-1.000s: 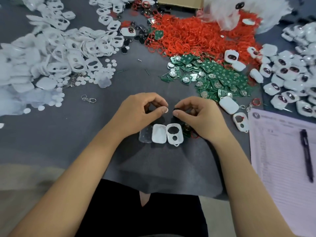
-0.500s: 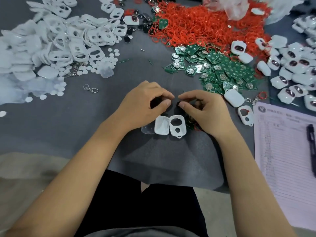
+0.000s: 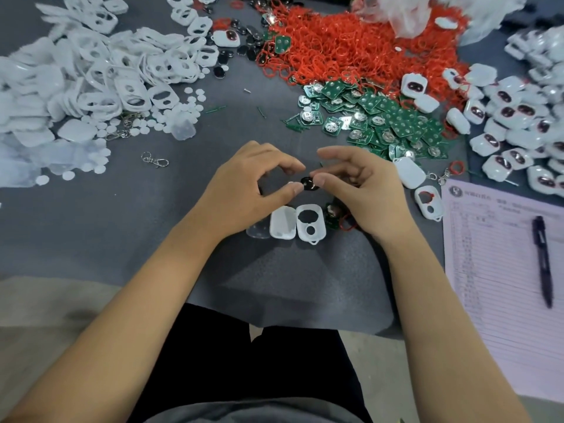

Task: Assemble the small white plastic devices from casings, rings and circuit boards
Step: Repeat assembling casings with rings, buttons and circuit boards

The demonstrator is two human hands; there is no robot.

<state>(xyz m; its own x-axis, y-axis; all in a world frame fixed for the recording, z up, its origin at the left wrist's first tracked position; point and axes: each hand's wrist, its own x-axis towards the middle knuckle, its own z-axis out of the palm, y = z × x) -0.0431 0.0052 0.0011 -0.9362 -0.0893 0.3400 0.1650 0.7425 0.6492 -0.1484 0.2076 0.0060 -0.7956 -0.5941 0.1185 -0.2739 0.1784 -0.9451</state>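
Note:
My left hand (image 3: 244, 190) and my right hand (image 3: 363, 190) meet over the grey mat, and both pinch a small black button piece (image 3: 308, 183) between thumb and fingertips. Just below them lie a white casing back (image 3: 283, 222) and a white casing front (image 3: 311, 222) with two holes, side by side. A clear cover (image 3: 258, 229) lies partly under my left wrist. A green circuit board (image 3: 332, 215) with a red ring sits under my right palm, mostly hidden.
White casing parts (image 3: 100, 77) are heaped at far left, red rings (image 3: 351, 47) at the back, green boards (image 3: 381, 120) right of centre, finished devices (image 3: 518, 117) at far right. A paper sheet (image 3: 494, 270) with a pen (image 3: 543, 261) lies at right. A metal clasp (image 3: 154, 160) lies left.
Both hands have lifted slightly and opened apart, so the black piece between the fingertips now shows. The casings below have not moved.

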